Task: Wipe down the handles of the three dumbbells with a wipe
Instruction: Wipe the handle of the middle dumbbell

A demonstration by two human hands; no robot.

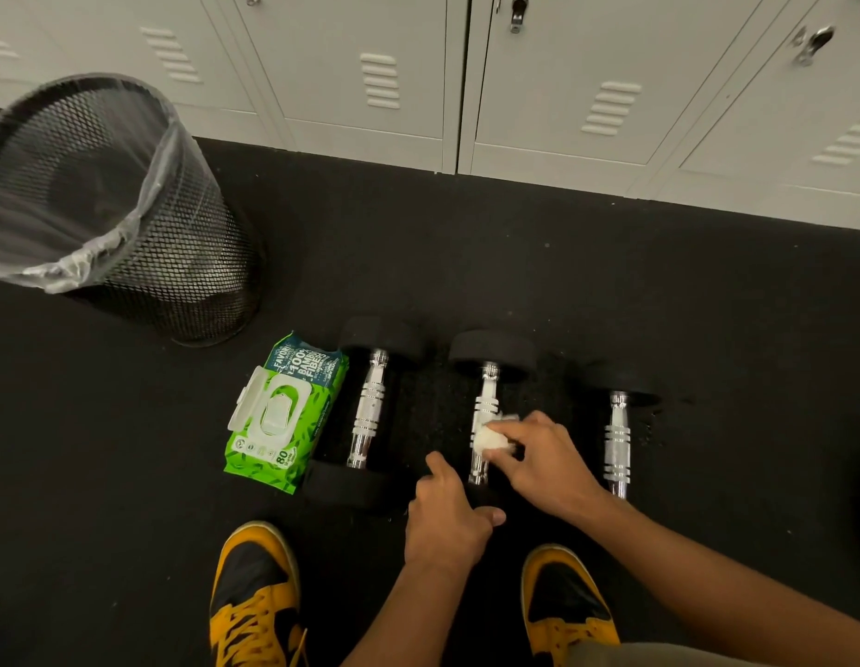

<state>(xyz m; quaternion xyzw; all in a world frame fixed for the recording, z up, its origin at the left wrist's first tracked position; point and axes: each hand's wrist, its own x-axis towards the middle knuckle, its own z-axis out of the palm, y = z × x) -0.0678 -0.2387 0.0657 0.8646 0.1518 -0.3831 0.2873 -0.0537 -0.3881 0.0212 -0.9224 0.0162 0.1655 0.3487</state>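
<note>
Three dumbbells with chrome handles and black heads lie side by side on the black floor: the left dumbbell (369,416), the middle dumbbell (487,392) and the right dumbbell (618,438). My right hand (543,462) presses a crumpled white wipe (490,438) against the middle handle. My left hand (447,515) grips the near black head of the middle dumbbell, which it mostly hides.
A green pack of wipes (286,414) with its flip lid open lies left of the dumbbells. A black mesh bin (177,262) with a clear liner stands at the far left. Grey lockers (538,89) line the back. My yellow-and-black shoes (254,594) are at the bottom.
</note>
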